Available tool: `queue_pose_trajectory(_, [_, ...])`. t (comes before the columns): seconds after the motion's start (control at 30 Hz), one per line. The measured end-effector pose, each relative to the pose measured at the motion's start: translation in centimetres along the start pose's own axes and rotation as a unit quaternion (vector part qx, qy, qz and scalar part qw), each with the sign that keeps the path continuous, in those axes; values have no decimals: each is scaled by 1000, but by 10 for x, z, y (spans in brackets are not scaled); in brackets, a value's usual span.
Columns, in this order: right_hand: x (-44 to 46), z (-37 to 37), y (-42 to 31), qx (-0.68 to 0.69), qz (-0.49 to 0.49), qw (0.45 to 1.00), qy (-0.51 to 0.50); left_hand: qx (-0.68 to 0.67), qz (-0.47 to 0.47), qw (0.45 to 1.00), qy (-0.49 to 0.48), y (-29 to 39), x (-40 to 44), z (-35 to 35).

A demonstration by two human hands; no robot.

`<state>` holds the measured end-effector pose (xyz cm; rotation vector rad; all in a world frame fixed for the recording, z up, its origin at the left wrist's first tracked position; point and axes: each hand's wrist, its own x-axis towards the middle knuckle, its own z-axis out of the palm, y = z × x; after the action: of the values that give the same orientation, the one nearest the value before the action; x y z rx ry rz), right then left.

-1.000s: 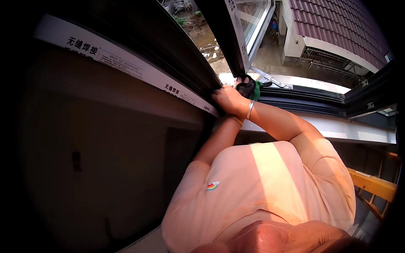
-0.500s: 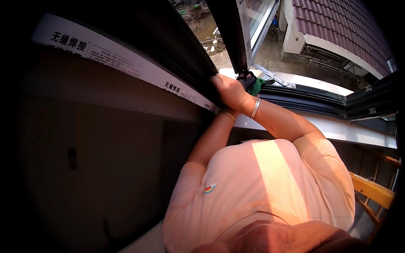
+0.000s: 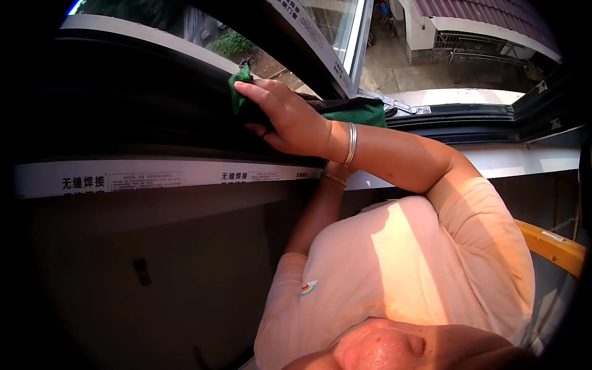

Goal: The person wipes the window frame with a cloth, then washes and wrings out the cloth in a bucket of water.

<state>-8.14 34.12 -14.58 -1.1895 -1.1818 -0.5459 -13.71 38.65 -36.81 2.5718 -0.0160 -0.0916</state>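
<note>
Cloth [image 3: 238, 95] in your right hand [image 3: 293, 117], fingers gripping; green fabric [image 3: 364, 113] behind them could snag on the hinge arm [image 3: 395, 103] if tugged. Left hand hidden, can't tell.

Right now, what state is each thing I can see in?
Green cloth: crumpled, held
Right hand: fingers bent on the cloth
Left hand: hidden
Window: open
Metal hinge arm: extended
Printed strip: stuck down
Silver bracelet: worn
</note>
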Motion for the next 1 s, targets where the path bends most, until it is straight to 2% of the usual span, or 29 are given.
queue_pose_trajectory(0.03, [-27,-1,14,-40,37,998,-29,1,-2,1000,-4,-2,-1,2])
queue_pose_trajectory(0.07, [-58,9,37,-41,88,995,-15,7,-5,1000,-6,-5,0,6])
queue_pose_trajectory(0.1, [-93,12,55,-87,97,991,-40,11,-8,1000,-9,-8,-2,10])
queue_pose_trajectory(0.17, [-138,2,72,-180,159,955,-173,17,-11,1000,-19,-9,0,21])
queue_pose_trajectory(0.2, [-130,-6,73,-178,158,953,-186,18,-11,1000,-23,-7,3,29])
queue_pose_trajectory(0.23, [-116,-16,70,-188,230,898,-325,14,-9,999,-32,-7,4,34])
queue_pose_trajectory(0.27, [-112,-23,70,-193,296,817,-457,3,-6,999,-39,0,3,36])
queue_pose_trajectory(0.3, [-115,-25,79,-196,265,818,-472,-60,2,997,-43,19,3,21])
queue_pose_trajectory(0.33, [-109,-26,84,-186,270,797,-507,-1,60,997,-50,17,7,23])
queue_pose_trajectory(0.37, [-102,-31,88,-172,279,788,-521,31,103,994,-4,11,12,35])
queue_pose_trajectory(0.4, [-96,-39,90,-159,288,781,-531,68,146,986,43,3,15,48])
queue_pose_trajectory(0.43, [-92,-49,88,-176,294,784,-517,43,144,987,64,25,12,34])
queue_pose_trajectory(0.47, [-86,-61,84,-193,298,787,-505,78,97,991,52,51,9,20])
queue_pose_trajectory(0.53, [-68,-80,59,-298,211,807,-464,85,153,961,216,50,25,56])
queue_pose_trajectory(0.57, [-59,-82,51,-344,198,798,-455,117,54,987,95,66,25,41])
queue_pose_trajectory(0.6, [-54,-81,46,-389,184,786,-443,142,-42,988,-31,92,26,11])
queue_pose_trajectory(0.63, [-53,-78,45,-417,163,782,-434,73,-112,980,-145,105,37,-16])
queue_pose_trajectory(0.67, [-59,-75,47,-417,159,779,-440,66,-113,981,-142,98,37,-10])
queue_pose_trajectory(0.7, [-71,-72,53,-393,93,816,-413,85,-51,995,6,87,36,2])
queue_pose_trajectory(0.73, [-84,-69,59,-364,25,849,-383,104,10,982,156,76,36,14])
queue_pose_trajectory(0.77, [-97,-64,62,-310,51,875,-369,210,32,963,168,68,33,24])
queue_pose_trajectory(0.8, [-111,-61,70,-276,101,872,-392,198,33,955,220,61,22,37])
queue_pose_trajectory(0.87, [-116,-46,71,-292,203,837,-415,45,-12,985,164,51,2,34])
queue_pose_trajectory(0.9, [-111,-36,70,-296,220,826,-426,79,-5,980,182,54,-9,26])
queue_pose_trajectory(1.0, [-119,-9,81,-273,171,894,-310,144,-11,967,210,67,-48,12])
